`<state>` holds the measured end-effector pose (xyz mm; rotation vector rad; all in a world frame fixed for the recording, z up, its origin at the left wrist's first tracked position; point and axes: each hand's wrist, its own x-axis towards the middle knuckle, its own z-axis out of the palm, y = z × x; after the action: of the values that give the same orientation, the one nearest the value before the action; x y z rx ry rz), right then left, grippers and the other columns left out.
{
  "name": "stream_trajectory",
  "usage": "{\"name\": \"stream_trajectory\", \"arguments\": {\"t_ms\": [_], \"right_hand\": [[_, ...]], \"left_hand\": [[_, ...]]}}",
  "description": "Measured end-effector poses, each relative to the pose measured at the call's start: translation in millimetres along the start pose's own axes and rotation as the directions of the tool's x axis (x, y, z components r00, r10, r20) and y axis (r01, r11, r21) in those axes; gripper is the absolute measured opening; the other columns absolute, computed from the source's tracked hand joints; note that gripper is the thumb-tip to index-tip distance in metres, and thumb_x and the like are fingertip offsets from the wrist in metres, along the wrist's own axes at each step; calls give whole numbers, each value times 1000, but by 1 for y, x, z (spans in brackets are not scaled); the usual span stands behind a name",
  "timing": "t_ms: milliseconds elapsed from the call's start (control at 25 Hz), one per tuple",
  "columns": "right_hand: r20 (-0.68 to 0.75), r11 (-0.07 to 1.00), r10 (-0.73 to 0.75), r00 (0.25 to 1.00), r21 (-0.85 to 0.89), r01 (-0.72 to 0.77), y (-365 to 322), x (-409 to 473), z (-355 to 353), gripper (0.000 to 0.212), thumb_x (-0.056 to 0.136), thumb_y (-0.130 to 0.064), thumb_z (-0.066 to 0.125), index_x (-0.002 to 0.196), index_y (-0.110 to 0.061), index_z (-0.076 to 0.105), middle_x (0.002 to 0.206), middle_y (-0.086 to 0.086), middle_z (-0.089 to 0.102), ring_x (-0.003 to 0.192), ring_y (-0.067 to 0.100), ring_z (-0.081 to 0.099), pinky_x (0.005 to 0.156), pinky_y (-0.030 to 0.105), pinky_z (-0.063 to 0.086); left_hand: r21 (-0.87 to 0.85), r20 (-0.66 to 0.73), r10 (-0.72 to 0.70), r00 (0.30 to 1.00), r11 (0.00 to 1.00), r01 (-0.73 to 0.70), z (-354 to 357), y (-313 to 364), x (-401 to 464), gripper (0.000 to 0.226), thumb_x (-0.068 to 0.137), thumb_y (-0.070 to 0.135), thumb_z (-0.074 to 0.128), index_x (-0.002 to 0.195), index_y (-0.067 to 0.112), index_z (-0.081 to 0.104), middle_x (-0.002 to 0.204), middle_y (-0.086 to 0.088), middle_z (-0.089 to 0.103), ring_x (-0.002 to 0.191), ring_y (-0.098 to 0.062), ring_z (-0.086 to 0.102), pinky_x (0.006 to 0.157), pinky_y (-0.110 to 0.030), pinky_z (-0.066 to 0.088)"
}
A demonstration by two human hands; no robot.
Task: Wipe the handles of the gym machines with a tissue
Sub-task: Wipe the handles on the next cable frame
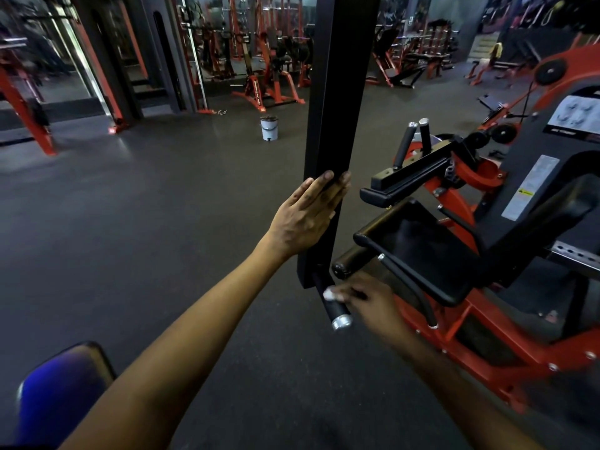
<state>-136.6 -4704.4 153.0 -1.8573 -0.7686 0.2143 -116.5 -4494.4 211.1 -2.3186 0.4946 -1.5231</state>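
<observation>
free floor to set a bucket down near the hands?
Bare floor left of the black post, from the left hand out to the white bucket. Crowded right of the post: seat, red frame, and handle under the right hand.

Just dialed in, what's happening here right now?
A person is cleaning a gym machine. The right hand pinches a white tissue against a black handle with a silver end cap, which sticks out below a black upright beam. The left hand rests flat, fingers straight, on that beam. The two upright handles farther back on the red machine are untouched.
</observation>
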Motion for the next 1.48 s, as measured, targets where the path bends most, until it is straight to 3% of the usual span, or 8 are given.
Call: {"name": "stream_trajectory", "arguments": {"t_ms": [80,320,440,560,800,960,1280,1480], "right_hand": [[148,993,-7,989,-120,24,-1,-14,-17,12,74,-5,74,82,-14,75,80,4,67,76,11,63,70,14,44],[81,894,-216,973,-384,231,-9,46,31,12,80,0,62,81,-3,73,89,15,64,85,12,53,74,16,38],[211,899,-299,931,-263,349,1,11,16,13,71,5,59,72,2,72,78,18,64,80,-2,50,72,1,35],[249,940,-220,943,-202,273,11,-7,-23,15,73,5,64,81,-4,74,83,8,65,78,7,59,74,13,44],[-267,961,-63,962,-277,-14,35,32,-68,23,75,-5,69,98,0,70,96,16,64,88,15,58,73,4,34],[-365,934,129,922,-268,-237,42,55,-100,14,77,-15,72,79,-2,69,96,12,57,85,17,55,65,11,33],[-303,864,105,947,-444,-238,72,93,-166,9,86,-16,55,83,-13,63,104,1,52,90,21,56,75,30,46],[-98,873,69,993,-475,-107,105,157,-190,14,87,-14,54,95,-9,65,110,8,53,100,26,54,83,32,43]], "left_hand": [[-14,1,-6,1000,1000,6,1,1,-1,62,101,19,34,154,13,3,162,2,-12,149,-18,-10,122,-33,3],[-6,6,3,1000,1000,-3,2,0,2,62,100,18,37,154,13,7,162,3,-9,149,-17,-8,122,-33,4],[8,14,2,1000,1000,-2,1,-1,0,60,100,19,40,153,13,11,162,3,-8,149,-16,-7,122,-32,4],[24,26,-60,998,998,60,1,4,2,61,101,18,40,154,15,11,162,6,-7,149,-16,-6,122,-32,6],[-152,66,-477,876,863,482,-7,68,18,52,97,13,44,148,10,34,162,5,10,149,-16,-3,121,-37,5],[-361,190,-463,866,787,500,4,115,37,38,94,10,43,130,6,54,142,-11,49,139,-24,36,116,-35,25],[-175,490,-630,603,606,776,75,141,70,36,91,18,51,124,7,61,129,-8,60,121,-26,56,102,-38,42],[153,659,-691,297,510,846,129,151,76,45,97,23,53,139,10,48,147,-7,45,137,-22,38,112,-33,28]]}}
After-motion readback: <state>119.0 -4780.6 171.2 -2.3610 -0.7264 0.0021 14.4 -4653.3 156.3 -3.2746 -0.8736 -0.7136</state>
